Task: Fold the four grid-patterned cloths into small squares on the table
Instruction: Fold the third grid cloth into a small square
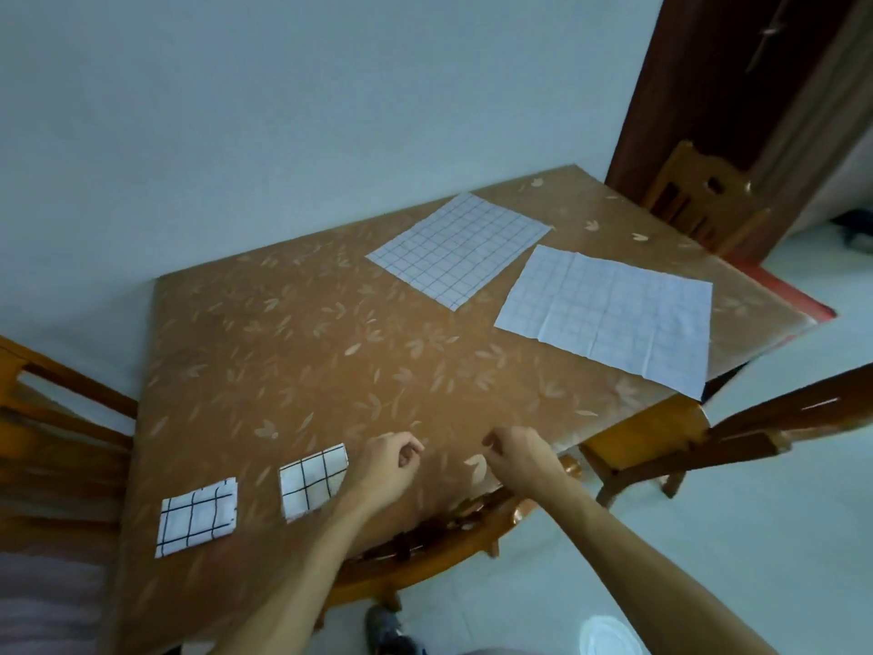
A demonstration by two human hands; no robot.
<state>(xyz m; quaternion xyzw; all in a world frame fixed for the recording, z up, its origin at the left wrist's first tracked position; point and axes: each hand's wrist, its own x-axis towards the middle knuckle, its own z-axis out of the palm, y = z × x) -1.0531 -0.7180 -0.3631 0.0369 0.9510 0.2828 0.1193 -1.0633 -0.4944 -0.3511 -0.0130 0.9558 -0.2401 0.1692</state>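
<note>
Grid-patterned cloths lie in two pairs on the worktop (293, 361), which wears a brown leaf-print cover. Two are folded into small squares with bold black lines near the near-left edge: the left folded cloth (197, 519) sits just short of that edge, and the right folded cloth (312, 478) lies a little apart from it, its right corner under the left hand (385, 468). The other two are unfolded and flat at the far right: the far unfolded cloth (458, 249) with fine blue lines, set at a slant, and the creased unfolded cloth (609, 319), paler, whose near-right corner reaches the worktop's right edge. These two lie close together with a narrow strip of cover between them.

A broad stretch of bare cover runs from the hands up to the unfolded pair. The far edge meets a pale wall.

Both forearms reach in from the bottom, over the near edge. The left hand is loosely curled, knuckles up, fingers bent in toward the palm, its grip narrow and holding nothing I can see. The right hand (522, 453) mirrors it just beside, fingers curled, thumb near the forefinger, also with nothing visible in it. The hands are apart, with bare cover between them.

Wooden chairs stand around: a left chair (42, 427), a right chair (765, 427), a far chair (704, 196) by a dark door (708, 63).
</note>
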